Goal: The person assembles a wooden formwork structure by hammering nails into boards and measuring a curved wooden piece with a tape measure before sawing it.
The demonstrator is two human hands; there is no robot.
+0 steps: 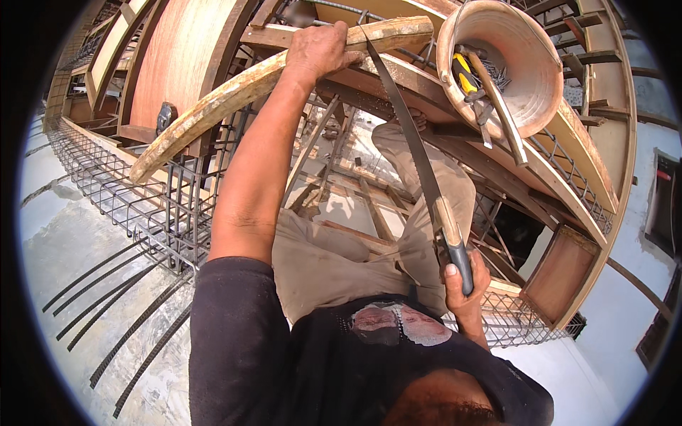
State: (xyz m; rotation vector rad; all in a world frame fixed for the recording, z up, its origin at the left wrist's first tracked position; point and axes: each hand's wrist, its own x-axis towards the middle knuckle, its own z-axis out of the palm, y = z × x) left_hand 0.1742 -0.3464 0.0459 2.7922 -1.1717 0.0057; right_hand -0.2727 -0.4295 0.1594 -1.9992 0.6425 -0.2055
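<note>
My left hand (321,51) is closed over a rough wooden beam (213,106), which lies across the formwork and looks bent in this view. In my right hand (467,287) is a hand saw (412,142), gripped by its dark handle. The saw's blade runs up and away from me, and its tip reaches the beam just right of my left hand. Whether the teeth have cut into the wood, I cannot tell.
A pale bucket (526,106) with nails and a yellow-black tool (465,73) stands at the far right, a hammer (497,99) leaning in it. Steel rebar cages (121,188) run along the left. Bare rebar ends (135,334) stick out. Below my legs are open gaps between timbers (373,206).
</note>
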